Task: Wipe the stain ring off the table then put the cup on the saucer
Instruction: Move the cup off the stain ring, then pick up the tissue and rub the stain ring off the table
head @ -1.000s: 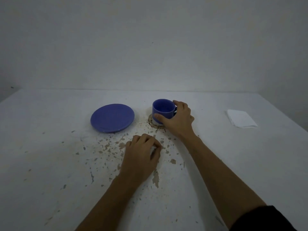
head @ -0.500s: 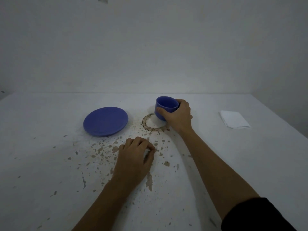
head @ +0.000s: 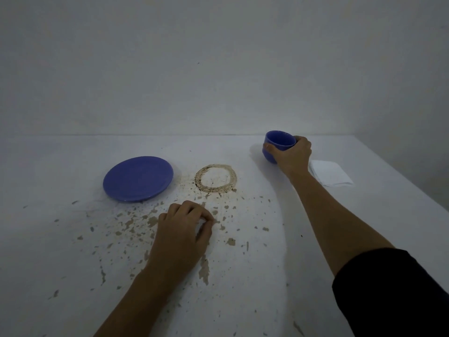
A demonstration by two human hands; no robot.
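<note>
Fingers (head: 268,147) of the right hand (head: 291,154) wrap around a blue cup (head: 277,144), held near the bench's far side, just beside a folded white napkin (head: 332,176). Left hand (head: 181,237) rests loosely curled on the chipped white bench (head: 48,239), grasping nothing. A brown stain ring (head: 215,178) lies uncovered beside the blue saucer (head: 138,178).

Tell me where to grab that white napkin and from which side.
Pinch the napkin at its near right corner, coming from above on the right. It lies flat and folded on the table, and the right hand holding the cup covers its far left edge.
</note>
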